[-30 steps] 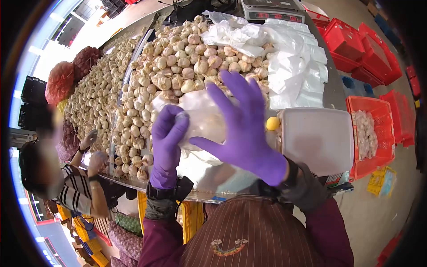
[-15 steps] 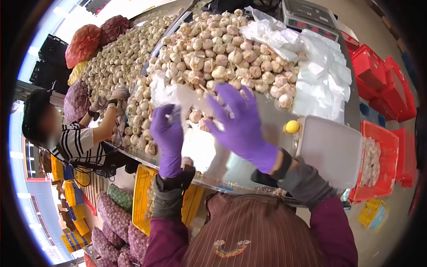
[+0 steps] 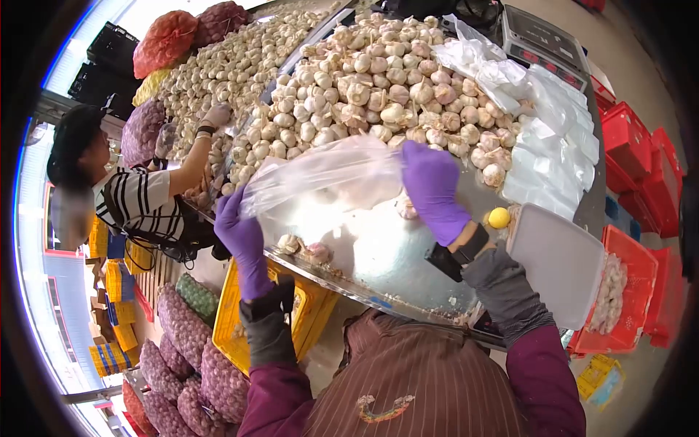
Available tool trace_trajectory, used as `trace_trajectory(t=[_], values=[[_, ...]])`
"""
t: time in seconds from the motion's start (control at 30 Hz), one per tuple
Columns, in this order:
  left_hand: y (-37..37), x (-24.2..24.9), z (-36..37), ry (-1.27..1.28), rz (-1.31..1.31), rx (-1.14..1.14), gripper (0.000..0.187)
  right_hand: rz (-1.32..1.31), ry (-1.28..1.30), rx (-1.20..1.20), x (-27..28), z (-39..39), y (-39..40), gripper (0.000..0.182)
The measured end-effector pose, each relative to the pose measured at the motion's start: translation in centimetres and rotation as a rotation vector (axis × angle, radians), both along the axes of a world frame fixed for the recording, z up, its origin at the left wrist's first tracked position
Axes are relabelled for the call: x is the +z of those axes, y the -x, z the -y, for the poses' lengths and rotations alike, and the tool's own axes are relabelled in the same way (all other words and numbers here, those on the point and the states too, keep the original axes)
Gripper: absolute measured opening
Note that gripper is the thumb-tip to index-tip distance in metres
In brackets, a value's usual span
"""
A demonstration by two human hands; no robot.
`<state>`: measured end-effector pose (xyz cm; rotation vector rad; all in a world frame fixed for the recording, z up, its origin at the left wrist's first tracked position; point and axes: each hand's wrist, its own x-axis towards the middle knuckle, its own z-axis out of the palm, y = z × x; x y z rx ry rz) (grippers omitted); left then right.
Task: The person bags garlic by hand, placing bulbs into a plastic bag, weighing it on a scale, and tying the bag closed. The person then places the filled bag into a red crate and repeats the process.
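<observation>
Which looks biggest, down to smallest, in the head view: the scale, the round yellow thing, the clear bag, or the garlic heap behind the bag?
1. Garlic heap
2. Clear bag, though being nearer the camera probably makes it look larger
3. Scale
4. Round yellow thing

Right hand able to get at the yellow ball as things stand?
Probably yes: the yellow ball sits close to the right hand with bare tabletop between, though that hand holds the plastic bag and would likely need to let go.
</observation>
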<state>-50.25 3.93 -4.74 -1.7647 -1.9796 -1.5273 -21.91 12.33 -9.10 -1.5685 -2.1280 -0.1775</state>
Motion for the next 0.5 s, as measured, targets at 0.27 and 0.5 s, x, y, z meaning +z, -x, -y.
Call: trace_trajectory(t=[0.27, 0.5], values=[[-4.7, -2.9, 10.4, 0.615, 1.084, -0.285, 0.034, -1.229, 1.193, 0.495, -2.1, 10.2, -10.7, 0.026], [-8.5, -15.4, 1.0, 0.783, 0.658, -0.380, 0.039, -0.786, 0.778, 0.094, -19.8, 5.6, -11.3, 0.031]])
